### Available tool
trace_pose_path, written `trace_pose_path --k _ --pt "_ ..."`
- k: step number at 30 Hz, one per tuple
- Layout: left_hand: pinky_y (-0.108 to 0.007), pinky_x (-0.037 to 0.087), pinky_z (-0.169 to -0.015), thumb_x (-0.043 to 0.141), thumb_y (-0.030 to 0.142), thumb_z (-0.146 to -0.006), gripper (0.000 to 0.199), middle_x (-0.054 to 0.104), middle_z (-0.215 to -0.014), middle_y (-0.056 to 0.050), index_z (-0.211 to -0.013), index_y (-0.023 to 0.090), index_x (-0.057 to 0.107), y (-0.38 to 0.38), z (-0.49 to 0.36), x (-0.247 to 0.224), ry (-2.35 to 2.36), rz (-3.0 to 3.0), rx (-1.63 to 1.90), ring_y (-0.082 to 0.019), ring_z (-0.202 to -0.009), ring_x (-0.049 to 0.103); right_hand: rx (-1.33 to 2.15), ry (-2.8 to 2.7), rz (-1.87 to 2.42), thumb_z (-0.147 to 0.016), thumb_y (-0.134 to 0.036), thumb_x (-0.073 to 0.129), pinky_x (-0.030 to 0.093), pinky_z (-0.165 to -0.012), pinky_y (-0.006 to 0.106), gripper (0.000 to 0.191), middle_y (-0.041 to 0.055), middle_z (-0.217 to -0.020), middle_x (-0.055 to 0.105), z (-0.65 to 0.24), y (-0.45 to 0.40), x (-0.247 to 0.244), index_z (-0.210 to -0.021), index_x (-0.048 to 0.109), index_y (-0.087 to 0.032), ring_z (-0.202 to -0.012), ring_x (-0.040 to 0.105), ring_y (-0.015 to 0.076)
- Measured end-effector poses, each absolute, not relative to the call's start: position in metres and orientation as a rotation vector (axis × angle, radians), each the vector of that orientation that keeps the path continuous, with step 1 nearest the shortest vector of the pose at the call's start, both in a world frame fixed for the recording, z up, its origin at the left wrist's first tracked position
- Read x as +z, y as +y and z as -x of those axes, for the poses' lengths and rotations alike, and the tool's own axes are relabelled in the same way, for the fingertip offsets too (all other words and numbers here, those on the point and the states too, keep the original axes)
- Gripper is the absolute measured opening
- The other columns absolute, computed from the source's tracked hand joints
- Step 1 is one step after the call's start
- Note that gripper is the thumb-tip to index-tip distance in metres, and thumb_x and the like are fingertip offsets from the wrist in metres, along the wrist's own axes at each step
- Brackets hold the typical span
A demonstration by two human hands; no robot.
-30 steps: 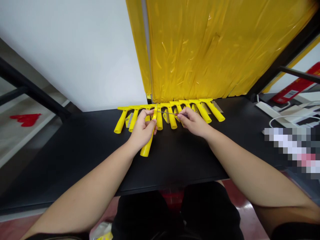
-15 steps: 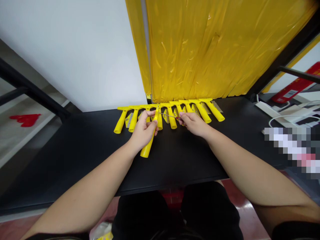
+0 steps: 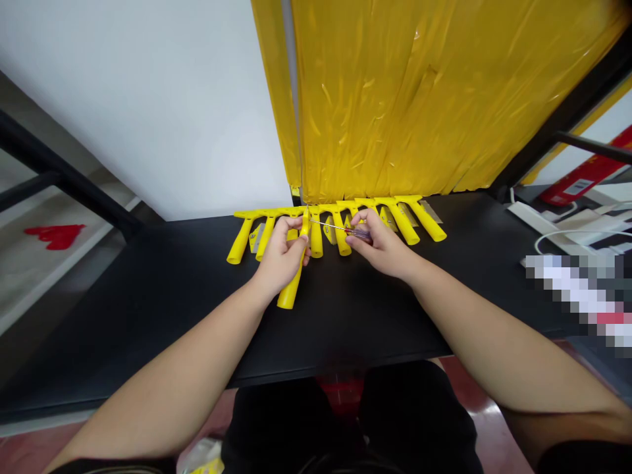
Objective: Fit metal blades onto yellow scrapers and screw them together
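Yellow scraper (image 3: 295,283) sits gripped in my closed left hand (image 3: 279,258), while my right hand (image 3: 382,243) pinches a thin screwdriver (image 3: 358,232), its tip at the scraper's head, I think. More scrapers (image 3: 403,220) lie just beyond both hands.

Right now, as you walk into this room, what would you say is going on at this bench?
A person is working with bare hands at a black bench. Their left hand holds a yellow scraper by its handle, while their right hand pinches a small screwdriver, its thin shaft reaching to the scraper's head. More yellow scrapers lie in a row beyond the hands.
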State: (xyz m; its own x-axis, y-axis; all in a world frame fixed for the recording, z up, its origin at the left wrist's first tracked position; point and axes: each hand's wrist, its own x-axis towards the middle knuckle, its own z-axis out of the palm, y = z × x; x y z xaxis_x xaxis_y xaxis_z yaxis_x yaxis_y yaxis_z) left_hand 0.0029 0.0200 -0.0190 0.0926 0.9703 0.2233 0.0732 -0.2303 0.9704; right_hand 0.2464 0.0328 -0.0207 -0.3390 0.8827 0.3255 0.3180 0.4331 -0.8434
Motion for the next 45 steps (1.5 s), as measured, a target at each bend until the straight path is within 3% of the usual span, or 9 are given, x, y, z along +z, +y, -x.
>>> trace_pose_path --k 6,11,16,24,31,35,40,42,45 --pt "-0.020 0.052 -0.051 0.061 0.014 -0.095 0.023 0.059 -0.109 -0.002 -0.114 0.022 0.051 0.020 -0.004 -0.021 1.074 -1.464 1.215 -0.005 -0.059 0.062 0.756 -1.864 1.248 -0.108 -0.057 0.042 0.041 -0.070 0.035 0.046 0.0014 -0.072 0.056 -0.248 0.040 -0.022 -0.080 0.057 -0.023 -0.071 0.054 0.0204" --pt "-0.021 0.052 -0.049 0.062 0.014 -0.094 0.023 0.059 -0.110 -0.002 -0.112 0.023 0.051 0.021 -0.003 -0.024 1.092 -1.453 1.245 -0.005 -0.058 0.062 0.638 -1.996 1.132 -0.104 -0.050 0.056 0.042 -0.070 0.034 0.027 0.0012 -0.081 0.062 -0.247 0.033 -0.016 -0.097 0.060 -0.025 -0.070 0.054 0.0201" --pt "-0.020 0.051 -0.050 0.067 0.018 -0.093 0.024 0.062 -0.102 -0.001 -0.111 0.023 0.052 0.021 0.000 -0.020 1.057 -1.469 1.250 -0.005 -0.057 0.061 0.522 -2.008 1.090 -0.105 -0.044 0.053 0.042 -0.073 0.036 0.028 0.0029 -0.079 0.060 -0.237 0.025 -0.014 -0.087 0.058 -0.024 -0.072 0.054 0.0207" --pt "-0.024 0.054 -0.049 0.070 0.021 -0.093 0.022 0.058 -0.132 -0.010 -0.113 0.023 0.060 0.028 0.012 -0.021 0.927 -1.704 1.341 -0.008 -0.066 0.067 1.737 -1.275 0.968 -0.091 -0.057 0.071 0.017 -0.046 0.025 0.045 -0.0101 -0.059 0.022 -0.230 0.022 -0.012 -0.073 0.045 -0.025 -0.051 0.015 0.0098" --pt "-0.026 0.055 -0.049 0.074 0.025 -0.093 0.024 0.057 -0.137 -0.010 -0.116 0.026 0.067 0.038 0.023 -0.026 0.868 -1.876 1.373 -0.011 -0.070 0.068 2.048 -1.156 0.911 -0.089 -0.052 0.072 0.011 -0.043 0.024 0.042 -0.0113 -0.059 0.018 -0.236 0.023 -0.002 -0.073 0.044 -0.025 -0.053 0.006 0.0101" --pt "-0.027 0.055 -0.052 0.073 0.025 -0.093 0.027 0.065 -0.116 -0.007 -0.117 0.028 0.060 0.035 0.021 -0.024 0.851 -1.766 1.312 -0.013 -0.067 0.069 1.894 -1.318 0.922 -0.094 -0.058 0.067 0.017 -0.046 0.024 0.042 -0.0087 -0.062 0.025 -0.234 0.026 -0.009 -0.077 0.049 -0.024 -0.053 0.018 0.0110" --pt "-0.026 0.055 -0.054 0.074 0.023 -0.089 0.031 0.062 -0.105 -0.002 -0.111 0.025 0.053 0.034 0.012 -0.021 0.902 -1.499 1.326 -0.010 -0.060 0.066 1.097 -2.015 0.982 -0.101 -0.046 0.061 0.044 -0.069 0.033 0.032 0.0032 -0.080 0.060 -0.238 0.029 -0.016 -0.081 0.067 -0.022 -0.074 0.054 0.0187" --pt "-0.024 0.051 -0.048 0.075 0.024 -0.086 0.029 0.061 -0.099 0.001 -0.102 0.023 0.051 0.037 0.013 -0.018 0.936 -1.351 1.391 -0.008 -0.056 0.063 0.855 -2.248 0.947 -0.102 -0.038 0.060 0.046 -0.080 0.037 0.027 0.0047 -0.086 0.065 -0.239 0.028 -0.018 -0.082 0.070 -0.022 -0.083 0.059 0.0209" --pt "-0.020 0.046 -0.045 0.075 0.027 -0.085 0.029 0.059 -0.080 0.004 -0.094 0.023 0.048 0.043 0.017 -0.015 0.978 -1.141 1.422 -0.008 -0.051 0.058 0.734 -2.472 0.958 -0.101 -0.035 0.063 0.045 -0.076 0.036 0.021 0.0047 -0.088 0.065 -0.239 0.025 -0.021 -0.087 0.073 -0.022 -0.079 0.058 0.0203"
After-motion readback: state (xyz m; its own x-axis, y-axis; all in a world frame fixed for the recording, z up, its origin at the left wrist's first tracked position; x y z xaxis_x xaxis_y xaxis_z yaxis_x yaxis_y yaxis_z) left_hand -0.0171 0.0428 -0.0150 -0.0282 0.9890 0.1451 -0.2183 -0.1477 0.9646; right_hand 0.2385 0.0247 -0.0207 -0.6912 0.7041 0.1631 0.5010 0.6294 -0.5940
